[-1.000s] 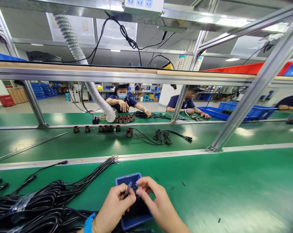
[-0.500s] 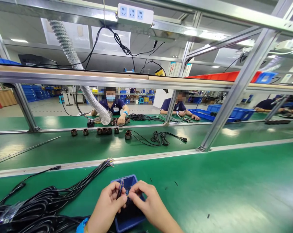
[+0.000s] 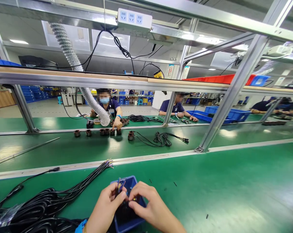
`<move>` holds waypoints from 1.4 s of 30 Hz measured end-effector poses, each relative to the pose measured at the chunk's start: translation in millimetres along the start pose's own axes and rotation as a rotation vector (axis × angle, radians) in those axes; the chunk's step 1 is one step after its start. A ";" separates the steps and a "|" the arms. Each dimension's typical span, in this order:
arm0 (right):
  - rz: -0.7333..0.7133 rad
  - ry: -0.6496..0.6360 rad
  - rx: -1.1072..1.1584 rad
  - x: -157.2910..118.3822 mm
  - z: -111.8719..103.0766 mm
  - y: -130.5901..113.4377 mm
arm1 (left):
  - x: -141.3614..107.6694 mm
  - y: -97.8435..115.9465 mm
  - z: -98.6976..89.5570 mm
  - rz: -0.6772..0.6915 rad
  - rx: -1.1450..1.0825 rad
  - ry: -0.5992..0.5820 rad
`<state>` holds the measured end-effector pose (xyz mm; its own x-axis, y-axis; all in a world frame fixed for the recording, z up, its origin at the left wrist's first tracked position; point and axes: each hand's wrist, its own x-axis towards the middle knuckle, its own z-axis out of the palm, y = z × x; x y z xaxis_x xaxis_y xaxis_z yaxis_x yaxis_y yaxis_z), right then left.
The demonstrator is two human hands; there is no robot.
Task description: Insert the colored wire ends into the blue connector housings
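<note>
Above a small blue bin (image 3: pixel 134 224), both my hands work close together. My left hand (image 3: pixel 108 204) is closed around black cable ends (image 3: pixel 119 187) whose thin coloured wires point upward. My right hand (image 3: pixel 147 202) pinches at the wires beside it; a small yellow tip shows at its fingers, but the rest of what it grips is hidden. Dark bits lie inside the bin, partly covered by my hands. To the left is a large bundle of black cables (image 3: pixel 41 204), with stripped coloured ends (image 3: pixel 109 163) reaching toward the bin.
A metal frame post (image 3: pixel 231 94) stands to the right. Across the conveyor are dark ring-shaped parts (image 3: pixel 104 132) and a coiled black cable (image 3: pixel 161 138). A co-worker's hand (image 3: pixel 117 123) touches the parts. Small black scraps (image 3: pixel 207 216) lie on the green surface.
The fingers of my right hand have parted a little and show a yellow tip. The co-worker's hand has reached forward over the near row of ring-shaped parts, and the conveyor parts have shifted slightly right.
</note>
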<state>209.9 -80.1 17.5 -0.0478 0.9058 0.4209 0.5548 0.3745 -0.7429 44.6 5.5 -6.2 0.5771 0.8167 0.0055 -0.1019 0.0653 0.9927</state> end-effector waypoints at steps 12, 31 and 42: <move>-0.031 -0.228 -0.807 15.1 59.0 49.4 | 3.6 -8.9 3.3 -0.167 -0.014 0.003; 0.295 0.278 0.391 2.6 35.7 35.4 | -3.5 4.5 6.5 -0.157 0.059 -0.037; 0.201 0.419 0.495 -0.8 28.8 23.5 | -4.0 1.5 5.6 -0.160 0.094 -0.036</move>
<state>199.1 -66.4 -15.3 0.3975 0.8514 0.3421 0.0689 0.3441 -0.9364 46.7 -0.9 -4.1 0.6087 0.7789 -0.1510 0.0688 0.1378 0.9881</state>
